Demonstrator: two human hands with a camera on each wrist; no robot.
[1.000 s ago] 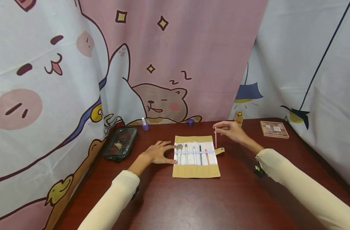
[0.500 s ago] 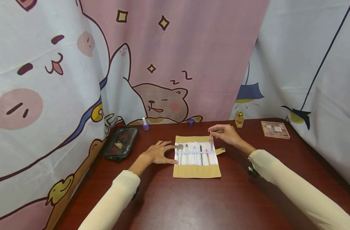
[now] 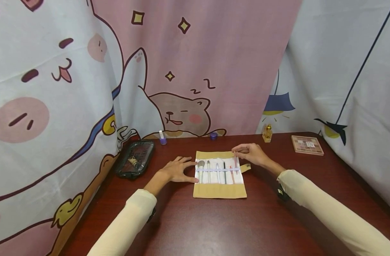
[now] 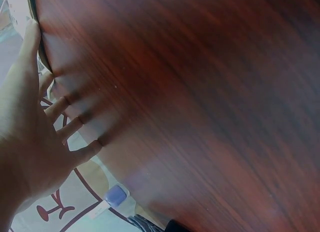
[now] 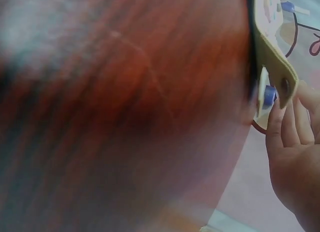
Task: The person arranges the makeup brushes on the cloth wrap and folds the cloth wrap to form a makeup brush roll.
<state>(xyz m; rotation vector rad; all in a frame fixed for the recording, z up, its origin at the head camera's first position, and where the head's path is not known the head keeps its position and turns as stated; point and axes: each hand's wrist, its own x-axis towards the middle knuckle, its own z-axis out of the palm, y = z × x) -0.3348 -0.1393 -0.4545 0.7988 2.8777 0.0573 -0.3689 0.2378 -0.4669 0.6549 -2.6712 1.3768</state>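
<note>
Dark wooden table (image 3: 214, 227) before cartoon curtains: my right hand (image 3: 251, 153) has brought the pink brush (image 3: 235, 160) down to the brush roll (image 3: 219, 174).

A second ago I held that brush upright, off the roll's far right corner; now my fingertips pinch its top and its lower end meets the elastic band, beside the brushes already slotted. I judge it is only starting into its loop. My left hand (image 3: 177, 170) lies flat, fingers spread, touching the roll's left edge.
</note>
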